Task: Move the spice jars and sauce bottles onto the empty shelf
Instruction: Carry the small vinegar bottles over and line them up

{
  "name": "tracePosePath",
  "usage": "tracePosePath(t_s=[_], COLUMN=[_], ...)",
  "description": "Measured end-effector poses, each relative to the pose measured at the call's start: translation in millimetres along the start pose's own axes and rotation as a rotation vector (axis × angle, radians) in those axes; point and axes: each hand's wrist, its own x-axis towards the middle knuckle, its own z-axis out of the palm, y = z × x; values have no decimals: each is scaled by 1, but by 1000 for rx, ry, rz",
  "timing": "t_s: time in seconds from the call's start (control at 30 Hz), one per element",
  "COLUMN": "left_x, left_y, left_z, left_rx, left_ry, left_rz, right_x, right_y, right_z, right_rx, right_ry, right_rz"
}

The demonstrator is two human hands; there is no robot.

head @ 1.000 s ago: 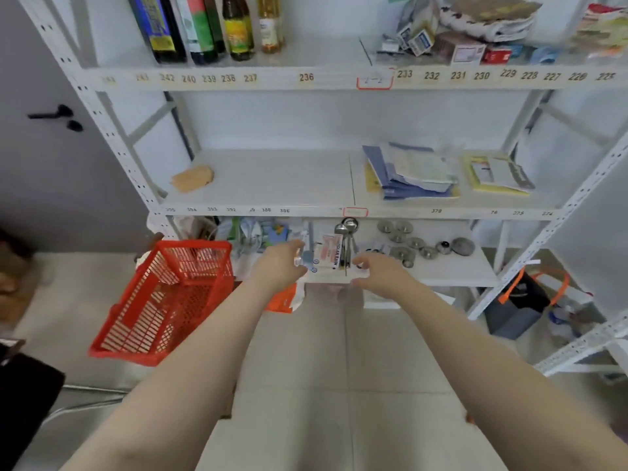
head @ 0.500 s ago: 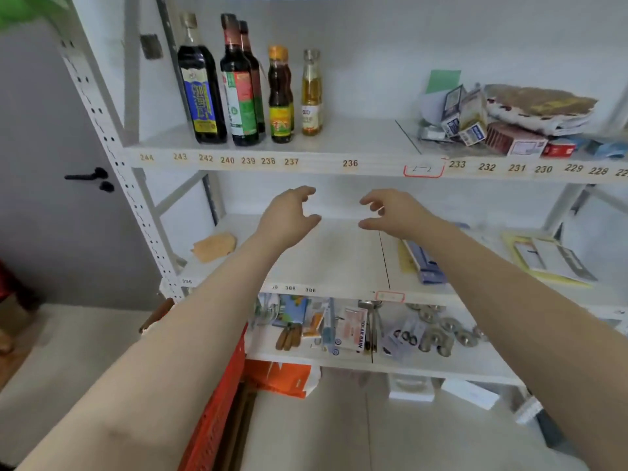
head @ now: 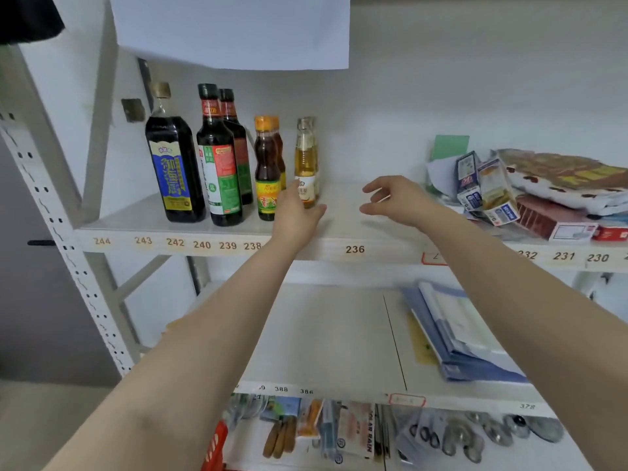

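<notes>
Pale bottle (head: 307,164) against left hand (head: 296,215)

A blue-and-yellow label is borne by the dark bottle (head: 175,168); red and green by the next bottle (head: 219,164). An orange cap (head: 266,123) and a pale golden bottle (head: 306,164) are seen on the white shelf (head: 353,248).

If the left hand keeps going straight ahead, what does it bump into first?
Most likely the small yellow bottle. The left hand is right at its base, thumb side nearly touching, though depth is hard to judge.
</notes>
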Motion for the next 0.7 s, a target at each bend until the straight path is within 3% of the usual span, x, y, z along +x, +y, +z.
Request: tracePosePath(t_s=[0.23, 0.53, 0.7], left_x=[79, 102, 105], left_y=[-26, -19, -24], left_z=[48, 69, 68], left_rx=[-115, -195, -240], left_ry=[90, 182, 215], left_rz=[-96, -340, -382], right_x=[55, 87, 92], right_y=[19, 36, 43], right_z=[15, 18, 17], right_rx=[24, 74, 100], right_ry=[7, -44, -81], right_rz=[16, -2, -14])
